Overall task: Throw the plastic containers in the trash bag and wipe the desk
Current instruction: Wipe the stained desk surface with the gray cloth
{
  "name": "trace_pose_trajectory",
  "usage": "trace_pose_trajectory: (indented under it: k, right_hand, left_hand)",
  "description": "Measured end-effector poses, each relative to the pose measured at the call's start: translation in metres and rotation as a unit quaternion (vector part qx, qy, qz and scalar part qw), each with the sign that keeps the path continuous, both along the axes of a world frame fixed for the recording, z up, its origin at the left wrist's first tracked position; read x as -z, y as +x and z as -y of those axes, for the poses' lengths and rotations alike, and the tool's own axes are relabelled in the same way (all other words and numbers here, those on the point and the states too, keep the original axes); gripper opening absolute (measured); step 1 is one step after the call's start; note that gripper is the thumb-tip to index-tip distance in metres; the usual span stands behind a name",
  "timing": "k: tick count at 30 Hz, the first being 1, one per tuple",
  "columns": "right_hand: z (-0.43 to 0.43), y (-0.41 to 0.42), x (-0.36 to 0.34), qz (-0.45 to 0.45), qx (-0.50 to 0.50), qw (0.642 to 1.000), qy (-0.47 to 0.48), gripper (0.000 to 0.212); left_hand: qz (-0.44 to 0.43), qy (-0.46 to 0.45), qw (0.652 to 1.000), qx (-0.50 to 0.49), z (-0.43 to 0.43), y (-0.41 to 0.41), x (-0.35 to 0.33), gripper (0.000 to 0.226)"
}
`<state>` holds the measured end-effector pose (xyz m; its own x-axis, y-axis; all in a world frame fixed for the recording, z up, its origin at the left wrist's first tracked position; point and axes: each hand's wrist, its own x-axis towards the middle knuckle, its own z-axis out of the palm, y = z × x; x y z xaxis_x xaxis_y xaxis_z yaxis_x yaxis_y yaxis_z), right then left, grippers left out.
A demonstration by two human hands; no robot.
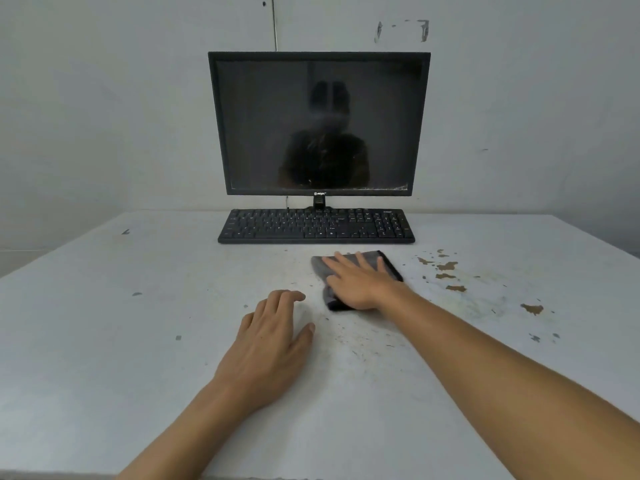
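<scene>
Desk (104,341) mid-wipe: my right hand (360,285) presses a dark folded cloth (318,270) flat, just in front of the keyboard (317,226).

My right fingers lie straight and spread on the cloth, pinning it with the palm rather than gripping it. My left hand (273,337) rests on the desk nearer me than the keyboard, fingers loosely bent, holding nothing. I see no plastic containers on the surface, so I judge only the wiping is left. To do it well I should keep the palm's weight even so the cloth does not bunch. I should work in overlapping strokes over the dark specks (360,341) on my side of the keyboard, then toward the brown patches (446,266) off its right end. Those look like chipped paint, so scrubbing hard may not shift them. I should stay clear of the keyboard's front edge.
</scene>
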<state>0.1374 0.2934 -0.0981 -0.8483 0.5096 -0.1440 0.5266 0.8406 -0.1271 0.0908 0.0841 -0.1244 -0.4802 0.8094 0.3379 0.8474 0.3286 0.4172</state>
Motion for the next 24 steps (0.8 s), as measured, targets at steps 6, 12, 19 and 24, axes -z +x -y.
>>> trace_pose_trajectory:
  k: [6, 12, 19, 24]
  right_hand:
    - [0.005, 0.065, 0.007, -0.006, -0.031, 0.999, -0.006, 0.056]
    - [0.043, 0.149, 0.003, -0.003, -0.136, 0.991, 0.013, 0.062]
    - [-0.026, 0.121, 0.008, -0.018, 0.057, 0.998, 0.0, 0.055]
    - [-0.019, 0.056, 0.004, -0.018, 0.043, 0.999, -0.009, 0.056]
  left_hand:
    - [0.094, 0.016, 0.995, -0.017, -0.013, 0.006, -0.006, 0.045]
    - [0.136, 0.037, 0.989, 0.042, -0.056, 0.035, -0.012, 0.043]
    - [0.089, 0.005, 0.995, 0.05, -0.061, 0.036, -0.001, 0.055]
    - [0.071, 0.002, 0.997, 0.028, -0.062, 0.037, -0.002, 0.058]
